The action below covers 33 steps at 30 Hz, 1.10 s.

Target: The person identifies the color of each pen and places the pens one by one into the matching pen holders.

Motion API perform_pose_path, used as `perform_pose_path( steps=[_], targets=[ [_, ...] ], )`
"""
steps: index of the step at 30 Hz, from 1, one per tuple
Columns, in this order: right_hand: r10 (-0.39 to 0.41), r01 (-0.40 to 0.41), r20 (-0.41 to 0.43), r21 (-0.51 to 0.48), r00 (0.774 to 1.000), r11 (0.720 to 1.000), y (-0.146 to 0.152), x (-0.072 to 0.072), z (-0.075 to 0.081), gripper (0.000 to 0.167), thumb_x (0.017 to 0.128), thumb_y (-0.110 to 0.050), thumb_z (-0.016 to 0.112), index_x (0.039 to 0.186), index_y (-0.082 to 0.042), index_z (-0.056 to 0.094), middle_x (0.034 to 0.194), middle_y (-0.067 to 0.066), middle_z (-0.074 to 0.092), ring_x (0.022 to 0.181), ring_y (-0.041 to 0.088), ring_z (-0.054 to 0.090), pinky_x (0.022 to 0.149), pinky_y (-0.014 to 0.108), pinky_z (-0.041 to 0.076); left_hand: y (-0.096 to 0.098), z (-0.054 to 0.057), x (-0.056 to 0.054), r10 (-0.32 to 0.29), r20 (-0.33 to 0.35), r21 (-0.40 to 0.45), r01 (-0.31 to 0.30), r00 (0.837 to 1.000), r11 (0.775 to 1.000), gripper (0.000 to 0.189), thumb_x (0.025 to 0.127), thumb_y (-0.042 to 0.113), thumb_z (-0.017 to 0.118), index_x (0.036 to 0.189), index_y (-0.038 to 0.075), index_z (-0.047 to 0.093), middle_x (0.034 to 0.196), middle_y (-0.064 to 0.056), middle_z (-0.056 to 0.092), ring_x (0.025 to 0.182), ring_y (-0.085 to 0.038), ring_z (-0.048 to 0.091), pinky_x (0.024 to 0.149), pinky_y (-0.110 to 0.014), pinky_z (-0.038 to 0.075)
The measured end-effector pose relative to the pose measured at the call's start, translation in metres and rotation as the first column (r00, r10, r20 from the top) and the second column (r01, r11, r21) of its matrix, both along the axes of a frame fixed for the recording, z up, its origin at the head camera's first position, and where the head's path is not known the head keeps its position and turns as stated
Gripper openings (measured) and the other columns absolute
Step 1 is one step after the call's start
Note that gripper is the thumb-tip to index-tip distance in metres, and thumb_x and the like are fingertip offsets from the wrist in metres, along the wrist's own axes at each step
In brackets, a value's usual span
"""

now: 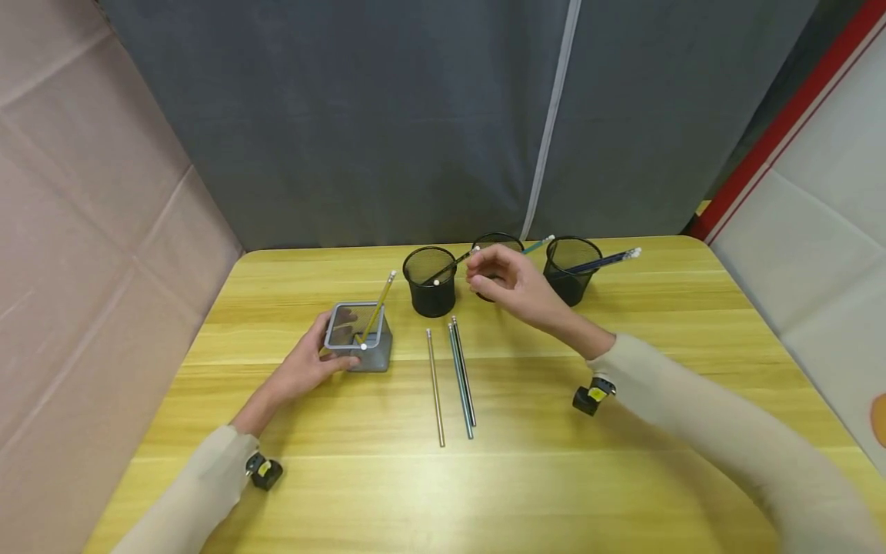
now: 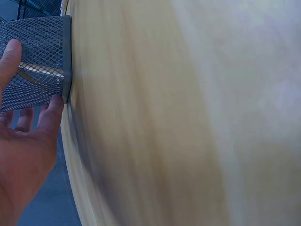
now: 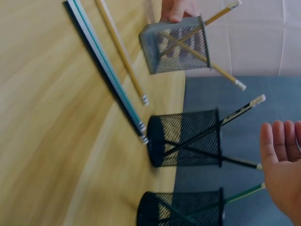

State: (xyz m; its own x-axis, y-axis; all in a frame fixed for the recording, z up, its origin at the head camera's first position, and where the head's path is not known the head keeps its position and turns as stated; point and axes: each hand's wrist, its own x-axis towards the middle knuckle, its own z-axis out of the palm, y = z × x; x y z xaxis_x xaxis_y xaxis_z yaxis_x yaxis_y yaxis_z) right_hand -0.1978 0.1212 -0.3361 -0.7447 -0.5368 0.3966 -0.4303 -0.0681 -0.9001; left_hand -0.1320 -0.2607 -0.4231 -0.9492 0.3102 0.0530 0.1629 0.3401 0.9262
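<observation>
My left hand (image 1: 311, 362) grips the square grey mesh pencil holder (image 1: 377, 355), its thumb along the near side. Two yellow pencils (image 3: 223, 75) lean inside that holder, eraser ends sticking out. Above the round black mesh cups, my right hand (image 1: 515, 285) hovers with loosely bent fingers and nothing between them. It partly hides the middle cup (image 3: 181, 207), which has green pencils in it. Just left of its fingertips stands another black cup (image 1: 432, 300) holding two black pencils (image 3: 240, 112).
Between the arms, a gold-yellow pencil (image 1: 435, 388), a teal pencil (image 1: 460, 385) and a black pencil (image 1: 466, 377) lie on the wooden table (image 1: 388, 492). At the right, a third black cup (image 1: 569, 288) contains dark blue pencils (image 1: 602, 262). A grey curtain (image 1: 346, 123) hangs behind the table.
</observation>
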Motion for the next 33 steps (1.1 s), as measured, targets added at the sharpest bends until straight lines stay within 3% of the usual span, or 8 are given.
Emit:
perform_pose_path(
  steps=[6, 12, 21, 25, 33],
  targets=[
    [-0.026, 0.028, -0.020, 0.109, 0.999, 0.994, 0.016, 0.003, -0.012, 0.012, 0.100, 0.001, 0.062, 0.111, 0.005, 0.061, 0.104, 0.017, 0.064, 0.093, 0.035, 0.063, 0.077, 0.032, 0.057, 0.002, 0.000, 0.000, -0.003, -0.003, 0.002, 0.003, 1.000, 1.000, 0.083, 0.088, 0.001, 0.079, 0.154, 0.004, 0.029, 0.152, -0.021, 0.040, 0.141, -0.039, 0.036, 0.105, -0.050, 0.043],
    [0.037, -0.020, -0.077, 0.208, 0.996, 0.978, 0.022, 0.005, -0.022, 0.008, 0.099, 0.000, 0.064, 0.107, 0.001, 0.064, 0.102, 0.012, 0.064, 0.092, 0.028, 0.063, 0.078, 0.034, 0.056, 0.004, 0.002, 0.000, -0.002, -0.009, -0.008, 0.002, 1.000, 1.000, 0.082, 0.088, 0.002, 0.080, 0.154, 0.008, 0.031, 0.152, -0.021, 0.040, 0.141, -0.039, 0.037, 0.106, -0.053, 0.041],
    [-0.010, 0.010, -0.001, 0.317, 1.000, 0.948, 0.019, -0.001, -0.040, 0.009, 0.098, -0.004, 0.068, 0.104, 0.001, 0.066, 0.097, 0.008, 0.065, 0.089, 0.027, 0.064, 0.073, 0.030, 0.055, 0.004, 0.002, 0.000, -0.009, -0.010, -0.003, 0.009, 1.000, 1.000, 0.082, 0.088, 0.001, 0.079, 0.154, 0.003, 0.029, 0.153, -0.021, 0.039, 0.140, -0.040, 0.037, 0.106, -0.055, 0.041],
    [-0.048, 0.039, 0.011, 0.406, 0.999, 0.913, 0.014, -0.004, -0.045, 0.009, 0.097, -0.008, 0.070, 0.102, -0.002, 0.066, 0.095, 0.006, 0.066, 0.085, 0.024, 0.064, 0.074, 0.031, 0.055, 0.004, 0.001, -0.001, -0.009, -0.012, -0.003, 0.009, 1.000, 1.000, 0.082, 0.089, 0.001, 0.078, 0.154, 0.004, 0.029, 0.153, -0.021, 0.039, 0.139, -0.041, 0.038, 0.106, -0.056, 0.041],
    [-0.162, 0.080, 0.087, 0.588, 0.983, 0.805, -0.001, -0.005, -0.056, 0.023, 0.093, -0.018, 0.075, 0.100, -0.001, 0.061, 0.091, 0.008, 0.064, 0.077, 0.020, 0.065, 0.072, 0.032, 0.054, 0.004, 0.001, -0.001, -0.015, -0.009, 0.007, 0.015, 1.000, 1.000, 0.082, 0.089, 0.001, 0.078, 0.154, 0.003, 0.028, 0.153, -0.023, 0.038, 0.139, -0.041, 0.038, 0.105, -0.054, 0.042]
  ],
)
